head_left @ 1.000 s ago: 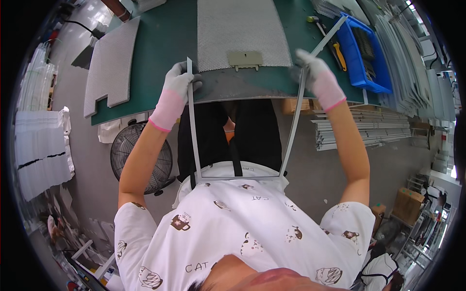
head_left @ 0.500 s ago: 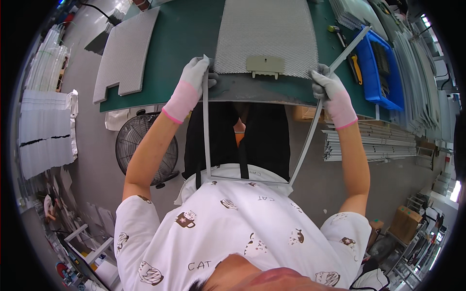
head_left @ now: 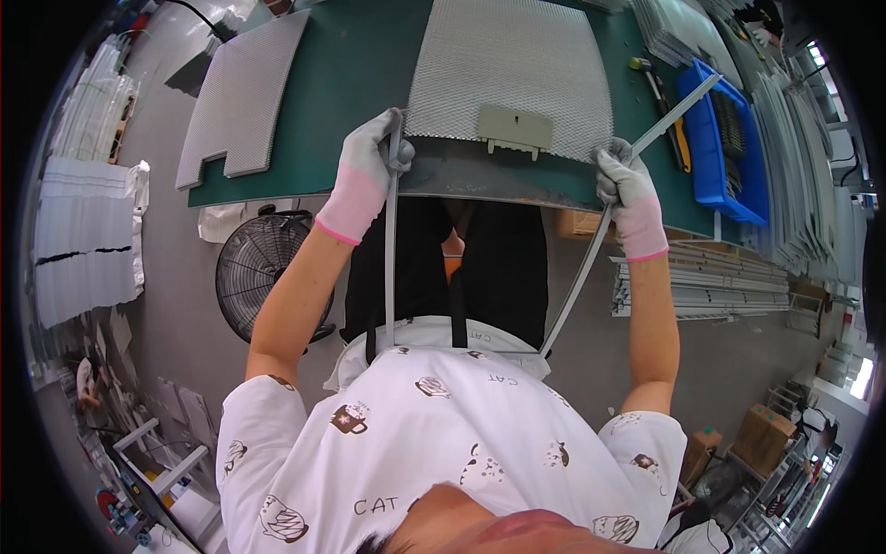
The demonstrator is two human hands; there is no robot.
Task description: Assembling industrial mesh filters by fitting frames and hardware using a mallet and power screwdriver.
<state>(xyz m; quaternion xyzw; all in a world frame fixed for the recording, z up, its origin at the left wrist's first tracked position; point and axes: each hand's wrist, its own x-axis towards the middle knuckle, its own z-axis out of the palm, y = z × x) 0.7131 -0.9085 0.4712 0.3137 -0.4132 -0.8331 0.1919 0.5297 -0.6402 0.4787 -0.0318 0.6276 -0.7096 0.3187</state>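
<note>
A thin grey metal frame (head_left: pixel 390 263), bent in a U, spans from the green table's edge back to my waist. My left hand (head_left: pixel 374 152), in a white and pink glove, is closed round the left bar beside the mesh panel's near left corner. My right hand (head_left: pixel 631 189), gloved alike, grips the right bar at the panel's near right corner; beyond it the bar slants out towards the blue bin. Between my hands lies the silvery mesh panel (head_left: pixel 512 60). A beige toothed plate (head_left: pixel 515 131) rests on its near edge.
A second mesh panel (head_left: pixel 242 97) with a notched edge lies at the left of the green table (head_left: pixel 346 65). On the right are a blue bin (head_left: pixel 709 157) holding dark parts, a hammer (head_left: pixel 651 83) and a yellow-handled tool (head_left: pixel 681 143). A black fan (head_left: pixel 261 268) stands below left.
My right hand has come slightly nearer to me, and the frame has shifted with it. My left hand's fingers have curled more tightly round the bar. The view has shifted slightly.
</note>
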